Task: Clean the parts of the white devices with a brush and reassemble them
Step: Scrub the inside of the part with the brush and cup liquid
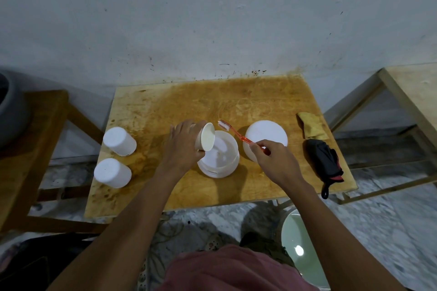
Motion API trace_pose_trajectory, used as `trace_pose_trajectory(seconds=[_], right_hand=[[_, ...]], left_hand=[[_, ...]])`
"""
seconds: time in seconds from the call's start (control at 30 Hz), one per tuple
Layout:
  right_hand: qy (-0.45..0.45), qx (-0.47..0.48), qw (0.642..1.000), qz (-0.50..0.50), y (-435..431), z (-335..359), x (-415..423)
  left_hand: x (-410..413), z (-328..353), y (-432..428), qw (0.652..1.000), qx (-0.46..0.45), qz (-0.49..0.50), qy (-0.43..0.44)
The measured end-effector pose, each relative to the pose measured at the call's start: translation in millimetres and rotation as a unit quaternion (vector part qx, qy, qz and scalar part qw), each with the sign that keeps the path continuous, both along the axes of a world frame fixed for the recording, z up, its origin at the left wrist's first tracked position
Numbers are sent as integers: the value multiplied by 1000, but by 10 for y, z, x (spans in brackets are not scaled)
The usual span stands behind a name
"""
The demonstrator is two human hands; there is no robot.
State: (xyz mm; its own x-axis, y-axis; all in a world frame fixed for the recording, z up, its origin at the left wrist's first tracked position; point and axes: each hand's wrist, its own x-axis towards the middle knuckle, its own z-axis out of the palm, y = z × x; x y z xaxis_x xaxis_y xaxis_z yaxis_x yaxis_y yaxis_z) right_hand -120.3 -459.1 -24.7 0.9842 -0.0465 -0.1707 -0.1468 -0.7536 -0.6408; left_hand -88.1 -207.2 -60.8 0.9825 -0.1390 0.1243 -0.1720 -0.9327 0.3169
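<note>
- While the left hand (183, 143) wraps a small cream cup (206, 136), tilted with its mouth facing right, one round white plastic base (218, 155) sits mid-table beneath it.
- One orange translucent toothbrush (238, 134), pinched in the right hand (274, 158), runs near-right to far-left, bristles at its far-left end.
- One smooth white dome lid (266, 137) lies right of the base.
- Two white cylindrical devices (119, 141) stand at the stained wooden table (153, 106)'s left edge.
- Two cloths, one tan (311, 129), one dark (325, 163), lie far right.
</note>
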Motion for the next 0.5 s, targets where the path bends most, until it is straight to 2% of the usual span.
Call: trace_pose_trajectory(seconds=[0.3, 0.5], right_hand=[[-7, 3, 1000, 1, -34, 1, 20], [-4, 3, 1000, 0, -61, -4, 38]], left_hand=[[-9, -20, -21, 998, 51, -26, -40], [-7, -31, -29, 997, 46, -26, -49]])
